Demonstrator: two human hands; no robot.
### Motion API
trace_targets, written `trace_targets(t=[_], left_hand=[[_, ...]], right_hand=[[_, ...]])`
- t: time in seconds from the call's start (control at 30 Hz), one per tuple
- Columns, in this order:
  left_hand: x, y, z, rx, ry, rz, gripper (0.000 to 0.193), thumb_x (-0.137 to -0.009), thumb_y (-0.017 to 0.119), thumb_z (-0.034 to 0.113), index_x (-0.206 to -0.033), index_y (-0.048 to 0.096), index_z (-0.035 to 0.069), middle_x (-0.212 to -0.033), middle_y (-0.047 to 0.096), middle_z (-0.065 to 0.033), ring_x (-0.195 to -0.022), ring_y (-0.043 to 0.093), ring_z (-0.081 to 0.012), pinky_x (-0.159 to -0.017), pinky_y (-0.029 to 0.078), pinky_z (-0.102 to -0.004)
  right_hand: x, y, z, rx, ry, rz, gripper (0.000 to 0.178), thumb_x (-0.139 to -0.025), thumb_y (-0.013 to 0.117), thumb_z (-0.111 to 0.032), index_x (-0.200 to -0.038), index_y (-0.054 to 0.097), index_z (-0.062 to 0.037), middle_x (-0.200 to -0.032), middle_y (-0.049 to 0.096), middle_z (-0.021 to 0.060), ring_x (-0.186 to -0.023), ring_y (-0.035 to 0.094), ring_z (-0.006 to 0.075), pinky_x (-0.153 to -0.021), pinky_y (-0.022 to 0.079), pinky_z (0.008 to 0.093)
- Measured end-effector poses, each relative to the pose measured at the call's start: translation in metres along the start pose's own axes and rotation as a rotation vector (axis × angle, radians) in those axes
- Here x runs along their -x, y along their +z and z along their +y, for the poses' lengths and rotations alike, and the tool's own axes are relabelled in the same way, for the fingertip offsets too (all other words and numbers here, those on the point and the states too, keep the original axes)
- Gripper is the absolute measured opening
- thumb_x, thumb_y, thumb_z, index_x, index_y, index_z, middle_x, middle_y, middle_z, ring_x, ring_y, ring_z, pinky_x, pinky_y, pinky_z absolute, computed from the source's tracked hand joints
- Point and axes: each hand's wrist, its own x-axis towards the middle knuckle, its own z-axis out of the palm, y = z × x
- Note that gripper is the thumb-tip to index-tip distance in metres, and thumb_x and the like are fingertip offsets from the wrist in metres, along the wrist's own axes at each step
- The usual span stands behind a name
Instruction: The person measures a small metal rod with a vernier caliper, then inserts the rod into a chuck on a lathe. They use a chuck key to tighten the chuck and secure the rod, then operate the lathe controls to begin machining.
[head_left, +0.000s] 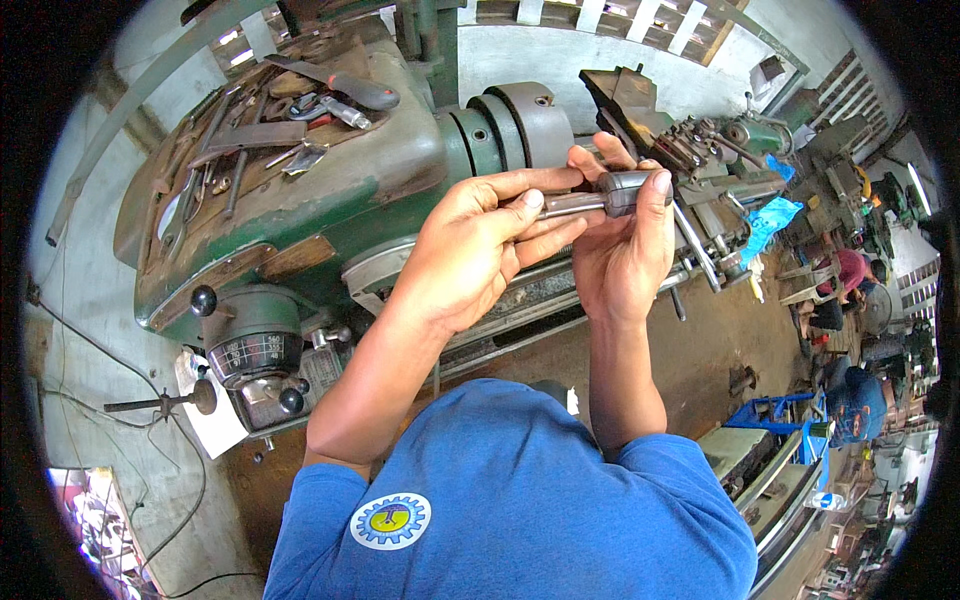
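Both hands hold up a stepped metal shaft (pixel 622 192), a thin bright rod with a thick dark cylinder at its right end. My left hand (pixel 465 245) is closed on the thin rod, which is pinched between thumb and fingers. Around the thick cylinder, my right hand (pixel 622 265) has its thumb on the near side and its fingers behind, partly hidden. Just beyond the hands is the round chuck (pixel 530 125) of a green lathe (pixel 400 160). The shaft appears held apart from it.
Hand tools, including a red-and-grey handled tool (pixel 362 92), lie on the lathe's headstock. Lever knobs (pixel 204 300) stick out at its front left. To the right are the tool carriage (pixel 690 150) and a blue rag (pixel 768 225). People (pixel 850 275) are farther off at right.
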Motion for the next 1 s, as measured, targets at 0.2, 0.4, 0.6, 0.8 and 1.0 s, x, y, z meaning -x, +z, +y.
trace_targets(t=[0.2,0.4,0.6,0.8,1.0], left_hand=[[0.002,-0.013,-0.001,-0.009,-0.006,0.013,0.033,-0.104,0.04,0.005,-0.127,0.053,-0.014,-0.126,0.06,-0.0252,-0.116,0.063,-0.0341,-0.103,0.053,-0.0387],[0.007,-0.034,-0.006,-0.15,0.067,0.056,0.035,-0.104,0.044,0.009,-0.133,0.051,-0.009,-0.132,0.058,-0.0203,-0.123,0.059,-0.0314,-0.105,0.052,-0.0378],[0.053,-0.051,0.01,-0.769,0.11,0.19,0.031,-0.103,0.039,0.0,-0.13,0.053,-0.01,-0.123,0.063,-0.0213,-0.119,0.062,-0.0272,-0.105,0.051,-0.0378],[0.08,-0.067,0.064,-1.503,0.469,0.661,0.023,-0.093,0.062,0.007,-0.113,0.067,-0.002,-0.104,0.072,-0.0201,-0.099,0.072,-0.0292,-0.083,0.055,-0.0388],[0.046,-0.11,0.094,-1.475,0.889,1.228,0.027,-0.092,0.052,-0.003,-0.115,0.066,-0.001,-0.107,0.071,-0.0215,-0.101,0.07,-0.0342,-0.086,0.054,-0.0428]], right_hand=[[-0.001,-0.006,0.009,0.039,0.0,-0.02,0.026,-0.107,0.042,-0.031,-0.122,0.043,-0.0098,-0.127,0.059,0.0227,-0.111,0.064,0.0372,-0.085,0.059,0.0443],[0.0,-0.003,0.031,0.04,0.143,0.197,0.028,-0.107,0.042,-0.036,-0.114,0.046,-0.0094,-0.119,0.063,0.019,-0.105,0.067,0.0326,-0.087,0.057,0.0448],[-0.051,-0.005,0.046,-0.254,0.434,0.235,0.027,-0.104,0.054,-0.028,-0.099,0.049,-0.0017,-0.09,0.054,0.0112,-0.075,0.048,0.0167,-0.062,0.044,0.0269],[-0.045,0.023,0.051,-0.066,0.648,-0.144,0.046,-0.096,0.058,-0.009,-0.138,0.041,-0.0026,-0.108,0.06,0.0163,-0.089,0.057,0.0233,-0.076,0.049,0.0351],[0.009,0.03,0.055,0.207,0.502,-0.423,0.059,-0.093,0.067,-0.008,-0.143,0.035,-0.0026,-0.126,0.06,0.0198,-0.078,0.059,0.0176,-0.061,0.048,0.027]])
